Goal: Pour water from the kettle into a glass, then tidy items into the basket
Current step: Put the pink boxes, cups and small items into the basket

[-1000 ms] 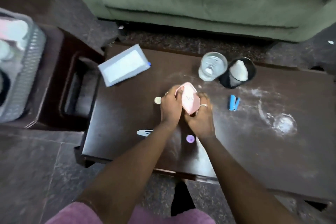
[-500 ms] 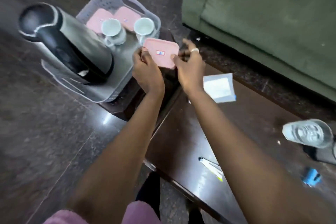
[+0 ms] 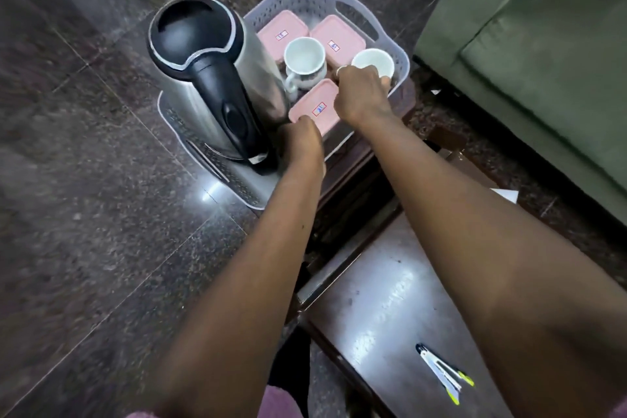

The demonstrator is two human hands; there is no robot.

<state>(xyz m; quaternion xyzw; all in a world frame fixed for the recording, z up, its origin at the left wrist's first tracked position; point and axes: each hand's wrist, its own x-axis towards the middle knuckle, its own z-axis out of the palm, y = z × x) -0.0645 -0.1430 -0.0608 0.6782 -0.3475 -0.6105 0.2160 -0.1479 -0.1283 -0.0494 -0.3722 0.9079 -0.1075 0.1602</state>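
Note:
A grey perforated basket (image 3: 342, 5) stands on a dark side stand. Inside it are a steel kettle (image 3: 217, 78) with a black lid and handle, two white cups (image 3: 304, 58) (image 3: 373, 62), and two pink lidded boxes (image 3: 283, 29) (image 3: 337, 39) at the back. A third pink box (image 3: 314, 107) sits low in the basket's near part. My left hand (image 3: 302, 136) holds its near corner and my right hand (image 3: 361, 93) grips its right edge. The glass is out of view.
A dark wooden table (image 3: 390, 309) lies at the lower right with a white and yellow clip-like tool (image 3: 442, 372) on it. A green sofa (image 3: 543, 44) fills the upper right. Dark stone floor (image 3: 84, 214) spreads to the left.
Both hands carried the pink box from the table over to the basket and lowered it in beside the cups. My view swung left from the table to the basket.

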